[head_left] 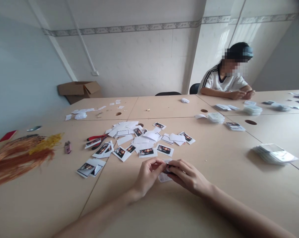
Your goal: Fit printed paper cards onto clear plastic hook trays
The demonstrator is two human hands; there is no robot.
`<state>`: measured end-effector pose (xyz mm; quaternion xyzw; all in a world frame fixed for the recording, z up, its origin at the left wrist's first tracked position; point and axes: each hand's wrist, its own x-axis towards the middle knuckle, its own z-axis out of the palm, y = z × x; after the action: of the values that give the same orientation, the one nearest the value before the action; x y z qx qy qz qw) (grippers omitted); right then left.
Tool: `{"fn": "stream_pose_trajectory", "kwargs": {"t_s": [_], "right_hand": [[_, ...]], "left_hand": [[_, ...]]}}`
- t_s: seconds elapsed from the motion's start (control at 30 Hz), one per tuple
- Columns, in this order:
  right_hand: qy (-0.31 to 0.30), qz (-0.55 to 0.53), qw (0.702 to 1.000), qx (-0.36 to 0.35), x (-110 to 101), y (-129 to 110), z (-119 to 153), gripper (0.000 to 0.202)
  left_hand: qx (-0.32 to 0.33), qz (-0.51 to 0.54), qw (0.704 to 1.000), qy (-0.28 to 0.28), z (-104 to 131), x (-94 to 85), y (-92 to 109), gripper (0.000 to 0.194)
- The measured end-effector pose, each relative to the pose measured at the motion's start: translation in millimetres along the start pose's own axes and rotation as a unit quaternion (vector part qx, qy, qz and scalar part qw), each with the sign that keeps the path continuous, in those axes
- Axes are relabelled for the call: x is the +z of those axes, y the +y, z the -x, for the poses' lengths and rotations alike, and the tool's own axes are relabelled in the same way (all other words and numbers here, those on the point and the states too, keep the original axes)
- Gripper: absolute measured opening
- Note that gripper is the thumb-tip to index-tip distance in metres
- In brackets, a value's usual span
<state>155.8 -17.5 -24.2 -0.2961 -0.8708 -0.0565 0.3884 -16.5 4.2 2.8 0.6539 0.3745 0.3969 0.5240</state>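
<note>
My left hand [151, 172] and my right hand [187, 175] meet over the table in front of me. Between their fingertips they pinch a small dark printed card [167, 169], mostly covered by the fingers. A clear plastic case [164, 178] shows beneath the hands; whether they touch it I cannot tell. Just beyond lies a loose spread of white-bordered photo cards, the nearest being a photo card [148, 152] and another photo card [165, 149]. White paper slips [141, 145] are heaped among them.
Red-handled pliers [97, 138] lie left of the cards. Orange strands [22, 155] and a small pink object [68, 147] are farther left. Stacked clear cases [274, 153] stand at right. Across the table [213, 198] sits another person [225, 76], hands together. A cardboard box [80, 91] is behind.
</note>
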Motion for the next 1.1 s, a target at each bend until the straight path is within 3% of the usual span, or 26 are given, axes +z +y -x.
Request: {"fn": "stream_pose_trajectory", "kwargs": {"t_s": [0.13, 0.33, 0.57, 0.67, 0.73, 0.83, 0.93, 1.1], "right_hand": [[0.001, 0.007, 1.0, -0.007, 0, 0, -1, 0.017], [0.013, 0.013, 1.0, -0.011, 2, 1, 0, 0.02], [0.008, 0.013, 1.0, 0.003, -4, -1, -3, 0.022], [0.017, 0.012, 1.0, 0.014, -5, -3, -5, 0.017], [0.029, 0.0, 0.999, 0.028, -4, -3, -5, 0.015], [0.064, -0.037, 0.995, 0.074, 1, 3, -2, 0.015], [0.096, -0.07, 0.985, 0.128, 6, 11, 2, 0.015], [0.106, -0.087, 0.976, 0.166, 7, 17, 3, 0.015]], "left_hand": [[0.016, -0.025, 0.999, 0.021, 1, 0.4, -1, 0.023], [-0.01, -0.021, 1.0, 0.02, 3, 1.3, -1, 0.026], [-0.015, -0.018, 0.996, 0.084, 4, -1.2, 2, 0.029], [0.021, -0.084, 0.991, 0.106, 1, -7.1, 3, 0.025], [0.069, -0.197, 0.974, 0.088, -3, -11.4, 3, 0.022], [0.13, -0.37, 0.919, 0.029, -7, -15.1, -1, 0.03], [0.135, -0.453, 0.881, -0.009, -7, -15.0, -7, 0.046], [0.124, -0.446, 0.886, -0.036, -5, -11.9, -14, 0.051]]}}
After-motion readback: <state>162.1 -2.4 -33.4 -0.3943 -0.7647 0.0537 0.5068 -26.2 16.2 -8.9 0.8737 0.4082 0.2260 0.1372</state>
